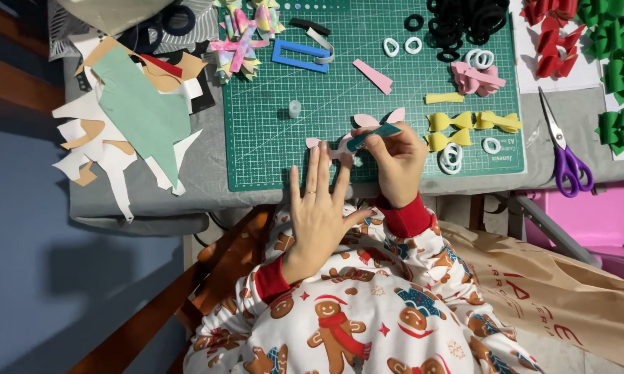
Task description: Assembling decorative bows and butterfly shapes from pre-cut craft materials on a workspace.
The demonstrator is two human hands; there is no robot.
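Observation:
My right hand (pixel 397 161) grips a teal tube-like tool (pixel 367 138) and presses its tip onto a pink foam bow piece (pixel 378 120) on the green cutting mat (pixel 284 83). My left hand (pixel 317 208) lies flat with fingers spread. Its fingertips hold down the pink foam strip (pixel 323 145) at the mat's near edge. A ring is on one finger.
Yellow bows (pixel 471 123), white rings (pixel 452 156) and a pink bow (pixel 475 77) lie right of the hands. Purple scissors (pixel 565 159) and green bows (pixel 620 76) are farther right. Black hair ties (pixel 464 24) sit at the back. Foam scraps (pixel 128 111) are piled left.

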